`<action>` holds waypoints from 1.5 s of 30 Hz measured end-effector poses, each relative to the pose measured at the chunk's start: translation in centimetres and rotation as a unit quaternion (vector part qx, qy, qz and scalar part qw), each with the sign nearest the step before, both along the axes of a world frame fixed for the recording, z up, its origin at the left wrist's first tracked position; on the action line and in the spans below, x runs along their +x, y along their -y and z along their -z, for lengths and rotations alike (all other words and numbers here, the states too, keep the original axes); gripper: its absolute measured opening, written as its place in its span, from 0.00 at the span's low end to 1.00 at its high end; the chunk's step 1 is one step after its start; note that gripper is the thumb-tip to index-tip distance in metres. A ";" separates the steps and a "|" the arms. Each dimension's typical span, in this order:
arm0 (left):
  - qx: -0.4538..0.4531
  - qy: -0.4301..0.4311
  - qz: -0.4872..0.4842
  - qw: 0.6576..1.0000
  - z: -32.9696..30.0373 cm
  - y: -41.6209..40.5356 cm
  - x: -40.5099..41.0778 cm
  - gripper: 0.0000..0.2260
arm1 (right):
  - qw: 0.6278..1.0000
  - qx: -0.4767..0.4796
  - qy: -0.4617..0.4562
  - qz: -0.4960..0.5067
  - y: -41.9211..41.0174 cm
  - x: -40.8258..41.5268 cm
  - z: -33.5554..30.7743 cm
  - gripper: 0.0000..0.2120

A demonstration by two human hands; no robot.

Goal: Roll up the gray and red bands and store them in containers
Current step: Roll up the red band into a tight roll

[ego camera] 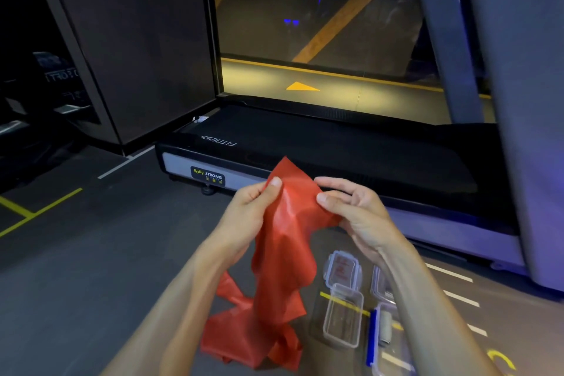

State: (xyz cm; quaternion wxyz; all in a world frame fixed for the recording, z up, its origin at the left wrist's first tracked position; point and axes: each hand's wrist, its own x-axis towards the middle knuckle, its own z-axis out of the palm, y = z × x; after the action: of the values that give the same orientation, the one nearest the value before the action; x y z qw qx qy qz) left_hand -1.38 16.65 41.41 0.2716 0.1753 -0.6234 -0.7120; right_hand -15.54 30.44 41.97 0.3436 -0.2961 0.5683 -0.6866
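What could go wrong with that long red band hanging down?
The red band is crumpled, and its tail is piled on the floor, so it may roll up uneven or twisted. Both hands pinch only its top edge, so it might slip. A loose roll may not fit the small open box.

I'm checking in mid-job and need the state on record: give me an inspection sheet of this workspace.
Surface: dark gym floor with yellow and white line markings.
Job's things: red band unrolled, top end held up, rest trailing onto the floor; empty clear container open, its lid beside it; gray band roll in a second container.
Clutter: nothing seen.
Hands: left hand and right hand both pinch the red band's top edge.
Cables: nothing seen.
Surroundings: treadmill ahead.
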 end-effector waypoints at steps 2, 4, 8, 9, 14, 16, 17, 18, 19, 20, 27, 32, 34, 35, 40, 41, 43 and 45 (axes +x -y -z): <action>0.009 -0.009 -0.010 1.000 -0.2 -0.1 0.2 0.17 | 1.000 0.017 -0.019 -0.014 -0.2 0.0 0.3 0.18; 0.016 -0.006 0.003 1.000 -0.2 0.0 0.4 0.17 | 0.999 0.024 -0.048 -0.008 -0.4 0.0 0.4 0.14; -0.007 0.011 0.022 1.000 0.1 0.3 0.7 0.13 | 0.953 0.080 -0.289 0.037 -1.0 -0.2 0.4 0.04; -0.023 0.014 0.026 0.999 0.2 0.3 0.8 0.13 | 0.931 0.098 -0.346 0.055 -1.0 -0.2 0.6 0.05; -0.103 0.032 0.038 0.993 0.7 0.4 0.8 0.07 | 0.912 0.090 -0.385 0.109 -1.2 0.0 0.1 0.09; -0.102 0.035 0.034 0.994 0.7 0.4 0.7 0.07 | 0.927 0.084 -0.353 0.098 -1.4 0.2 -0.2 0.08; -0.107 0.034 0.032 0.993 0.8 0.4 0.6 0.08 | 0.931 0.084 -0.343 0.091 -1.5 0.3 -0.3 0.09; -0.113 0.031 0.032 0.993 0.8 0.4 0.7 0.08 | 0.935 0.083 -0.334 0.083 -1.5 0.5 -0.3 0.09; -0.119 0.028 0.039 0.992 0.8 0.3 0.7 0.09 | 0.938 0.081 -0.328 0.077 -1.6 0.6 -0.5 0.08; -0.126 0.026 0.055 0.990 0.7 0.2 0.8 0.09 | 0.939 0.079 -0.327 0.072 -1.7 0.8 -0.6 0.08; -0.232 0.020 0.107 0.967 0.6 0.0 1.2 0.09 | 0.932 0.013 -0.361 0.022 -2.6 1.0 -1.5 0.13; -0.214 0.036 0.088 0.972 0.5 0.1 1.1 0.08 | 0.944 -0.035 -0.327 0.014 -2.6 0.7 -1.3 0.11; -0.191 0.035 0.102 0.976 0.2 -0.1 1.2 0.08 | 0.949 -0.052 -0.311 0.014 -2.6 0.7 -1.4 0.10; -0.177 0.032 0.113 0.977 0.0 -0.2 1.2 0.10 | 0.952 -0.057 -0.300 0.016 -2.7 0.7 -1.5 0.09; -0.150 0.008 0.121 0.981 -0.1 -0.9 1.2 0.06 | 0.963 -0.067 -0.260 0.029 -3.0 0.6 -1.7 0.08; -0.141 0.008 0.100 0.985 -0.1 -1.0 1.1 0.06 | 0.963 -0.069 -0.257 0.035 -3.0 0.5 -1.8 0.08; -0.133 0.003 0.060 0.989 0.0 -1.1 0.8 0.08 | 0.963 -0.070 -0.254 0.053 -2.9 0.6 -1.8 0.08; -0.129 -0.007 0.036 0.991 0.0 -1.3 0.5 0.06 | 0.962 -0.065 -0.251 0.081 -2.8 0.5 -1.6 0.09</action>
State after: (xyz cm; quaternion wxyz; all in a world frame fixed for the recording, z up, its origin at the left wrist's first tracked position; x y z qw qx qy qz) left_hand -0.85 17.92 41.44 0.2705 0.1113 -0.7141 -0.6360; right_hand -15.02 33.25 43.60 0.1135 -0.4335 0.6127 -0.6510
